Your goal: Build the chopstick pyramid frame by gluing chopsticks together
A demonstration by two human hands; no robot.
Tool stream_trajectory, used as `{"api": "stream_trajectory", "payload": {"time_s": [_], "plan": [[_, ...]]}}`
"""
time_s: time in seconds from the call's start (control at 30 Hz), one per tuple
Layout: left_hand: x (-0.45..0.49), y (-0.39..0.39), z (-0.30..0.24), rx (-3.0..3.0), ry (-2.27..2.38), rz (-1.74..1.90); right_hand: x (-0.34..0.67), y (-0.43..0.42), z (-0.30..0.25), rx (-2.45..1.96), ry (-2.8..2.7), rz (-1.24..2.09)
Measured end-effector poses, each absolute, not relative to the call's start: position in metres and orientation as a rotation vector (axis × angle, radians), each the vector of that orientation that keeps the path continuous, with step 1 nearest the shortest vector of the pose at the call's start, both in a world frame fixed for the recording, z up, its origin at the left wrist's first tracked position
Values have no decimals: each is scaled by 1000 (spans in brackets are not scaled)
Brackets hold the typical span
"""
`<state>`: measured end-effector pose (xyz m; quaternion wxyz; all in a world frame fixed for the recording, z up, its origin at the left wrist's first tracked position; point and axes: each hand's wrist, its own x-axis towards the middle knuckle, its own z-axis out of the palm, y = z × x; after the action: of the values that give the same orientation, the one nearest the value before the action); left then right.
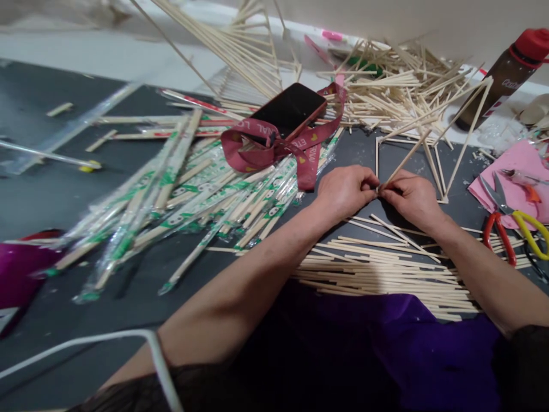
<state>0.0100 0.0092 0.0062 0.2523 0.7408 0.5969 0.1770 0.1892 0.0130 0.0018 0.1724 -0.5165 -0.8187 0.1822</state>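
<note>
A frame of thin wooden sticks stands on the dark table, its pieces joined at the corners into triangles and a square. At its near left corner my left hand pinches the joint with thumb and fingertips. Right beside it, my right hand is closed round the lower end of a slanting stick of the same frame. The fingertips of both hands almost meet, and the joint between them is mostly hidden. Loose wooden sticks lie in a layer just below my hands, close to my body.
Wrapped chopsticks spread over the left of the table, a phone with a pink lanyard on top. More sticks pile up behind. Scissors, a pink cloth and a dark bottle stand or lie at right.
</note>
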Motion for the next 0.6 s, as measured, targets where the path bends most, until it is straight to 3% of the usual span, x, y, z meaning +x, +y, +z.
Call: {"api": "stream_trajectory", "payload": {"time_s": [0.6], "plan": [[4,10,-4,2113,1514,568,185,-2,19,-1677,-2559,187]]}}
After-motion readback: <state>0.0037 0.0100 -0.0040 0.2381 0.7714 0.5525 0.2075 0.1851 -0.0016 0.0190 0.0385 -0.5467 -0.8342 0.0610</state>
